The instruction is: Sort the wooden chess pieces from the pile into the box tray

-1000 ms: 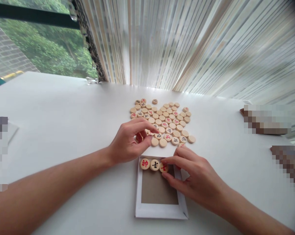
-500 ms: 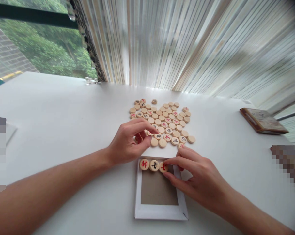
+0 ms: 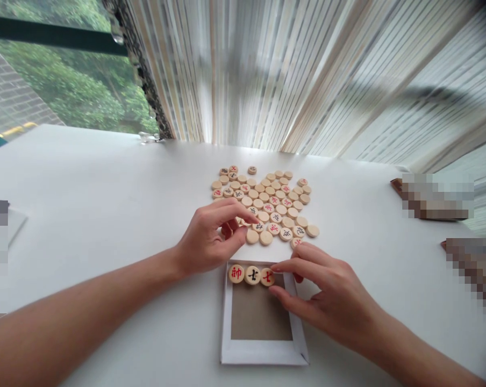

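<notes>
You have one shallow tray (image 3: 263,352) on the white table (image 3: 106,188), just in front of you. In it three round wooden pieces lie in one row along the far edge, touching each other. Beyond the tray is one loose heap of pieces (image 3: 267,199); there are several dozen, and I cannot count them exactly.

Your left hand (image 3: 205,242) rests at the near left edge of the heap, wrist low and fingers curled inward. I cannot tell if they grip a piece.

Your right hand (image 3: 327,301) lies over the right side of the tray. Its thumb and forefinger are closed on the end piece (image 3: 267,277), the right one of the row.
</notes>
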A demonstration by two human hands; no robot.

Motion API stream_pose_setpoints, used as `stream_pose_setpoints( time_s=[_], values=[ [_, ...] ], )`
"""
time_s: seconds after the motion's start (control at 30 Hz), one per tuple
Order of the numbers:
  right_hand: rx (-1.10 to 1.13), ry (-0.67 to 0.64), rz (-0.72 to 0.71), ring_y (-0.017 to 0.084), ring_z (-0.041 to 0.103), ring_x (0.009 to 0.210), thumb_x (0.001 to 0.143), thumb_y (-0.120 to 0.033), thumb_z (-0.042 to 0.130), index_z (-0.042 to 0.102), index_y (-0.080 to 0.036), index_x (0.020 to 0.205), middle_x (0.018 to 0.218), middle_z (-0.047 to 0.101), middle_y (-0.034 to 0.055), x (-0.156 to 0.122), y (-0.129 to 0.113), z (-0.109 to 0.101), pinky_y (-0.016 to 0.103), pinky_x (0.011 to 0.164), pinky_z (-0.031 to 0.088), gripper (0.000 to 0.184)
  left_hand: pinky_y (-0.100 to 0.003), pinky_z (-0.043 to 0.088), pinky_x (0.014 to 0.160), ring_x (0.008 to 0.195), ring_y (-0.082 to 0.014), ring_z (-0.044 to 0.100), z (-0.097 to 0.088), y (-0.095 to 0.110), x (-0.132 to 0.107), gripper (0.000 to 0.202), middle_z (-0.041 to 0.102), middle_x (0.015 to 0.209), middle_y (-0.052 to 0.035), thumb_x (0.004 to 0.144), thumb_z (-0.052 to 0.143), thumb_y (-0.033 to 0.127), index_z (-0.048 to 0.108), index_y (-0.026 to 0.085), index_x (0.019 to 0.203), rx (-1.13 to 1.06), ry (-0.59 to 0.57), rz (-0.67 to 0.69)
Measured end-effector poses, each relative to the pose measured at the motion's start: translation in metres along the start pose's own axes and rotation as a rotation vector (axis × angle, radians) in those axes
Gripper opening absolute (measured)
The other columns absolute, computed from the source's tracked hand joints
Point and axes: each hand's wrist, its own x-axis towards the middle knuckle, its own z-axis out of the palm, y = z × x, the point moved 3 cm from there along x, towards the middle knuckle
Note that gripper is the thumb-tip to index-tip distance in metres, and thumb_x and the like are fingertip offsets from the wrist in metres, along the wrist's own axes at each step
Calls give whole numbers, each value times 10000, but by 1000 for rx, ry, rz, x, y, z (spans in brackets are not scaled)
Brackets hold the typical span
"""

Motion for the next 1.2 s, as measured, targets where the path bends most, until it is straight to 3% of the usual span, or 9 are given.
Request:
stream_pose_setpoints(
  time_s=[0.17, 0.47, 1.2],
  values=[
    [31, 51, 14, 158, 586, 665, 912, -171, 720, 747, -185, 895, 737, 597, 16, 0, 5, -7, 272, 602, 476, 34, -220, 541, 575, 654, -100, 623, 0, 0, 0, 216, 712, 917, -62, 854, 618, 26, 769, 134, 963, 2, -3, 1],
    [97, 156, 92, 127, 558, 626, 946, -160, 671, 670, -195, 769, 689, 612, -4, 5, 26, -16, 255, 579, 425, 180, -210, 534, 585, 712, -121, 650, 0, 0, 1, 212, 737, 882, -61, 866, 608, 19, 769, 124, 954, 29, -3, 8],
    [97, 166, 142, 112, 472, 574, 990, -195, 651, 593, -204, 680, 623, 550, -28, 6, 38, -15, 251, 554, 381, 316, -209, 510, 578, 674, -119, 639, -1, 3, 2, 218, 729, 822, -60, 881, 569, 27, 769, 113, 901, 69, -17, 22]
  ],
)
